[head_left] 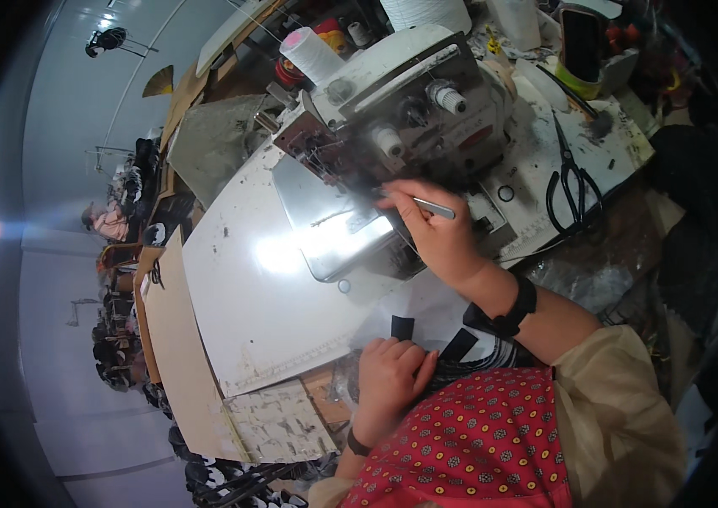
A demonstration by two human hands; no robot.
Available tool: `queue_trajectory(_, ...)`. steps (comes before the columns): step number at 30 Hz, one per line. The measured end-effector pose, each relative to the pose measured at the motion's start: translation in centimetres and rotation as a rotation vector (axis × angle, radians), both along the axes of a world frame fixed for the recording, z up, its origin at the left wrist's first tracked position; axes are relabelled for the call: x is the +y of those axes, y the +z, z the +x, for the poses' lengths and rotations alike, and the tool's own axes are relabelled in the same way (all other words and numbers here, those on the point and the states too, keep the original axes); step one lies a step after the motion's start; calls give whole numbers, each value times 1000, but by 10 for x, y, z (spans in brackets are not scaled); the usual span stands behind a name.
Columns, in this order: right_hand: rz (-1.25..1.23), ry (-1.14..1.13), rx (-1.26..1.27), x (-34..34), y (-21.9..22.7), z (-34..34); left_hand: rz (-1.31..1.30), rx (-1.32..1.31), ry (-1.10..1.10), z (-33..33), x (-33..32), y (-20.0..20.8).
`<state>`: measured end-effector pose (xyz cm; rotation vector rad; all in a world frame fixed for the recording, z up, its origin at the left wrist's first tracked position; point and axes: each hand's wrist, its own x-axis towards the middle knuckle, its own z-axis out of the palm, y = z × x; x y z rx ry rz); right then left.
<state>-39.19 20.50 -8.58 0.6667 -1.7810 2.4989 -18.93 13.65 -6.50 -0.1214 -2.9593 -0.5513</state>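
Bench is carrying the sewing machine, which is probably calling for slow, steady work, skin kept clear. Right hand is hovering at its front, forearm slanting from lower right, grip pinching a metal tool; left hand is resting curled near the apron, contents unclear.

Tweezers partly hidden, large thread cone cropped
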Motion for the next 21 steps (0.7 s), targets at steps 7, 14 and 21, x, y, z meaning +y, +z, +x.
queue_trajectory(7,82,-240,149,6,1,11,5,33,-5,3,-1,-3)
queue_trajectory(14,92,-111,207,3,-3,1,4,45,-14,3,-1,-1)
queue_trajectory(21,270,-298,511,7,11,5,10,68,-6,5,-2,-2)
